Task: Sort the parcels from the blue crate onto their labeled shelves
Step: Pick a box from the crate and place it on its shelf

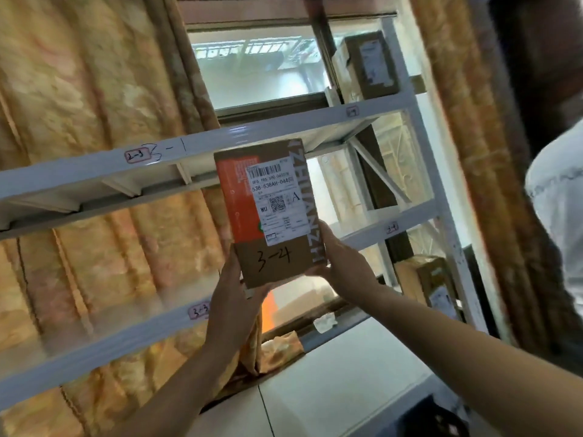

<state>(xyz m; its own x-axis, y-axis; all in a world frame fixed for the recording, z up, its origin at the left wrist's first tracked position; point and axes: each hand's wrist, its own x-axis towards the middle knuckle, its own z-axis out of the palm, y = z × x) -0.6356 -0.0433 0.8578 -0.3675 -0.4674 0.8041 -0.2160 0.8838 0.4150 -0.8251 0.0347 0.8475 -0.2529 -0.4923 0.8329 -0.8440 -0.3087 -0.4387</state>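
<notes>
I hold a brown cardboard parcel (268, 212) up in front of the white metal shelving. It carries an orange panel, a white shipping label and the handwritten mark "3-4". My left hand (235, 298) grips its lower left corner and my right hand (340, 257) grips its lower right edge. The shelf beam (94, 171) behind it bears a tag "2-3" and the handwriting "3-1". The lower beam (126, 339) has a tag "3-3". The blue crate is out of view.
Other parcels sit on the shelves at upper right (369, 64) and lower right (432, 285). Golden curtains (79, 89) hang behind the shelving beside a window (258, 74). A person in a white garment (555, 209) stands at the right edge.
</notes>
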